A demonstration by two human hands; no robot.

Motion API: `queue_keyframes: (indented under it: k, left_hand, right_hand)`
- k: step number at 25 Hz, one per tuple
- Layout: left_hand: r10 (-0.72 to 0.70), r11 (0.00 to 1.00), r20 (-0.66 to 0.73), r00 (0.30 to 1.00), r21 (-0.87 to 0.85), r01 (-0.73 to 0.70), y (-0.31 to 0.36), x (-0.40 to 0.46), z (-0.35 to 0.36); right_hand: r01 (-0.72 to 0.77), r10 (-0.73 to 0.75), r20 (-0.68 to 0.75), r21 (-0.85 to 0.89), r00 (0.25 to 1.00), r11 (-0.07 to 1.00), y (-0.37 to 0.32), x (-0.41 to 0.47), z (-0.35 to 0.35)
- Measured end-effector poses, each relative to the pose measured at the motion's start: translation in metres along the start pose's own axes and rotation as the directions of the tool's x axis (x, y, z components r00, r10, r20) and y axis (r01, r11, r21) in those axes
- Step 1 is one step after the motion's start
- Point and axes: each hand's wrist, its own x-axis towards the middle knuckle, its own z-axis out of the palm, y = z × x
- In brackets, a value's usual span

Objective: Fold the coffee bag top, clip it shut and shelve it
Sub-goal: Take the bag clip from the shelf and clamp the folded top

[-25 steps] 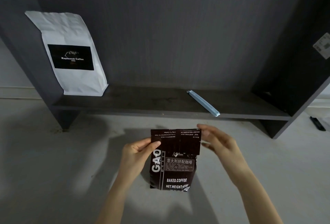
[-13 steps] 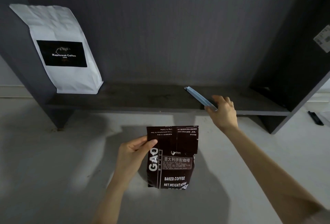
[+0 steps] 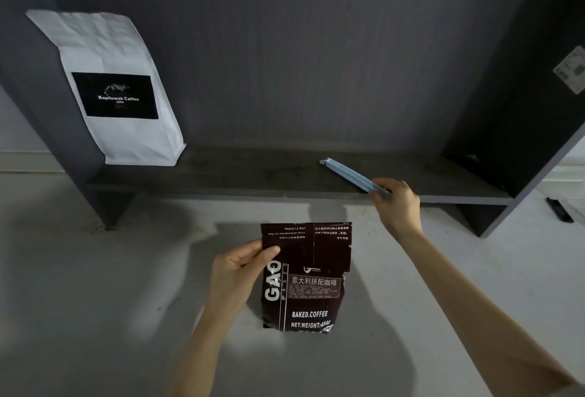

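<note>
My left hand (image 3: 236, 273) pinches the upper left corner of the dark coffee bag (image 3: 305, 279), thumb laid over the front and fingers behind it. The bag is upright in front of me, its top already folded down toward me so the print on the flap reads upside down. My right hand (image 3: 397, 206) reaches out toward one o'clock and grips the near end of the long pale blue clip (image 3: 351, 174); the fingers are curled round it. The clip slants away toward eleven o'clock over the dark shelf (image 3: 253, 178), and I cannot tell whether its far end touches the board. The bag is below the shelf's front edge, above the light floor (image 3: 95, 270). At ten o'clock a white coffee bag (image 3: 114, 92) with a black label stands at the left end of the shelf, leaning against the side panel. At three o'clock a small black thing (image 3: 559, 209) lies on the floor beyond the right panel.
</note>
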Motion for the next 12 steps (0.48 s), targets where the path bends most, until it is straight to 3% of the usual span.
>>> queue_keyframes:
  k: [6, 12]
  left_hand:
    - [0.063, 0.996, 0.073, 0.995, 0.057, -0.067, 0.003, -0.007, 0.003]
    - [0.117, 0.993, 0.055, 0.992, 0.004, -0.118, 0.012, -0.006, 0.014]
  right_hand:
    - [-0.011, 0.003, 0.033, 0.257, 0.999, 0.966, -0.015, -0.053, -0.018]
    - [-0.071, 0.037, 0.073, 0.547, 0.997, 0.834, -0.032, -0.093, -0.044]
